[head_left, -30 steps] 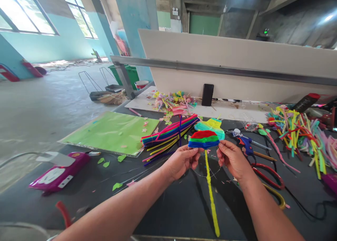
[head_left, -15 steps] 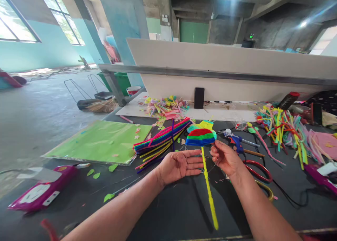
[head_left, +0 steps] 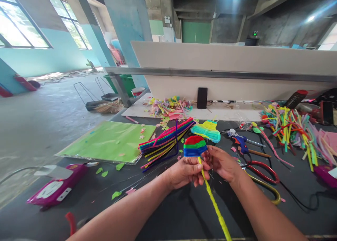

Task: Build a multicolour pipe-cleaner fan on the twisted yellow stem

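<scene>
A pipe-cleaner piece with a rounded head [head_left: 195,146] in red, green and blue bands stands on a long yellow fuzzy stem [head_left: 214,202]. My left hand [head_left: 185,171] is closed round the stem just below the head, thumb in front. At the head's lower right, my right hand [head_left: 223,163] has its fingers bent in against the piece; their tips are partly hidden. Just behind the head lies a yellow and turquoise pipe-cleaner shape [head_left: 207,131]. To the left rests a bundle of coloured pipe cleaners [head_left: 165,142].
Red-handled scissors [head_left: 264,172] and a blue glue gun [head_left: 241,144] lie at right, near a pile of pipe cleaners [head_left: 285,128]. A green sheet pack [head_left: 107,141] and a purple power box [head_left: 58,184] are at left. A phone [head_left: 202,98] leans against the back board.
My left hand has gone from open beside the stem to closed round it. The piece has come nearer and slightly lower, apart from the turquoise shape in view. The view has shifted slightly left.
</scene>
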The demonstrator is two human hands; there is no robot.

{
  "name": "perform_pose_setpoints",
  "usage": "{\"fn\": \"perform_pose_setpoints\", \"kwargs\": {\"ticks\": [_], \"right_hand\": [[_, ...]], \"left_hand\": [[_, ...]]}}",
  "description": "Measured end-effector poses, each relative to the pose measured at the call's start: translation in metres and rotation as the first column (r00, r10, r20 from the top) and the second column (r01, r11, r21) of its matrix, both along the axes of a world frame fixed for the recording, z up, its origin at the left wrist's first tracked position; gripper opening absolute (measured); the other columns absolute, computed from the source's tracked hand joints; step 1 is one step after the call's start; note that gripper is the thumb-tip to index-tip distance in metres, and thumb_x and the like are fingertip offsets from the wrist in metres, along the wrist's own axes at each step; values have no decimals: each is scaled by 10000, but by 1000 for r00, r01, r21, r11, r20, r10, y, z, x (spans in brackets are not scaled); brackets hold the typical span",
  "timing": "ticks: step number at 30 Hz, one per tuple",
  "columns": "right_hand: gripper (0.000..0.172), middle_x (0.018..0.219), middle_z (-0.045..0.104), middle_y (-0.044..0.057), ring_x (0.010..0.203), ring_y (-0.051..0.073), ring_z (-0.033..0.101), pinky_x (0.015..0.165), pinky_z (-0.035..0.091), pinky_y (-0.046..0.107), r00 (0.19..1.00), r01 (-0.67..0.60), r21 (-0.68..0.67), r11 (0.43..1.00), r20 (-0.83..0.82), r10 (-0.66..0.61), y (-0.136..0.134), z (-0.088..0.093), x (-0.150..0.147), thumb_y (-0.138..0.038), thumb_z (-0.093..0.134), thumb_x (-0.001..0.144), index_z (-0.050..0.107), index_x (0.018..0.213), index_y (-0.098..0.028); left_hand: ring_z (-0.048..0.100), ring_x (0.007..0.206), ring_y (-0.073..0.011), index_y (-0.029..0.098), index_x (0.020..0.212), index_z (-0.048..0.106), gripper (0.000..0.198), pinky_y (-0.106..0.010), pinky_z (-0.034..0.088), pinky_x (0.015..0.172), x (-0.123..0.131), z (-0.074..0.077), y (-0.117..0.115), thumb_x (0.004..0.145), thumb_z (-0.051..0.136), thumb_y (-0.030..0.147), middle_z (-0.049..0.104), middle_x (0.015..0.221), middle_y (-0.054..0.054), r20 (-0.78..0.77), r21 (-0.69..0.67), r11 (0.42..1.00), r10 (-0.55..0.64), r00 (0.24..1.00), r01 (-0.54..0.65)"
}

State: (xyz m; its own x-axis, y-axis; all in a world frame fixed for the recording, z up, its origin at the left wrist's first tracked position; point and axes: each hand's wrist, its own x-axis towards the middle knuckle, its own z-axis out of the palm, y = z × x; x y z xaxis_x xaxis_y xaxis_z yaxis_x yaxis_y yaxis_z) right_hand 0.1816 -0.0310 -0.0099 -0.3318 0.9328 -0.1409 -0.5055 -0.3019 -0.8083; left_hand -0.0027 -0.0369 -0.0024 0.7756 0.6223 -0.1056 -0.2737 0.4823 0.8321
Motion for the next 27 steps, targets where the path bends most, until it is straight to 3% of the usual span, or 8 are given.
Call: {"fn": "perform_pose_setpoints", "kwargs": {"ticks": [3, 5, 11, 27], "right_hand": [[239, 909, 605, 26, 782, 126, 543, 669, 434, 234, 965, 212, 98, 972, 134, -224, 0, 1, -1, -336, 680, 760, 647, 959, -207], [215, 896, 609, 22, 771, 122, 529, 668, 414, 231, 933, 273, 194, 942, 184, -308, -2, 4, -3, -341, 683, 756, 657, 919, -205], [131, 787, 614, -3, 726, 119, 513, 697, 399, 251, 945, 147, 325, 934, 234, -230, -13, 10, -11, -299, 699, 741, 678, 828, -203], [150, 705, 634, 10, 691, 166, 555, 674, 434, 296, 830, 103, 460, 882, 449, -331, -16, 14, -16, -326, 657, 741, 642, 757, -178]], "left_hand": [[624, 491, -132, 66, 881, 666, 271, -186, 453, 391, -2, 8, -1, 739, 687, 296, 687, 731, -100, -57, 68, 991, 118, 991, -114], [618, 460, -131, 70, 859, 662, 269, -186, 450, 368, -2, 15, -2, 724, 699, 300, 690, 723, -93, -88, 96, 976, 204, 975, -196], [610, 438, -128, 70, 717, 634, 307, -184, 467, 375, 5, 25, -9, 705, 705, 368, 659, 619, -68, -204, 191, 934, 340, 918, -303], [602, 425, -127, 89, 622, 577, 392, -183, 478, 388, 19, 25, -19, 612, 744, 444, 608, 484, -40, -302, 150, 961, 267, 915, -231]]}}
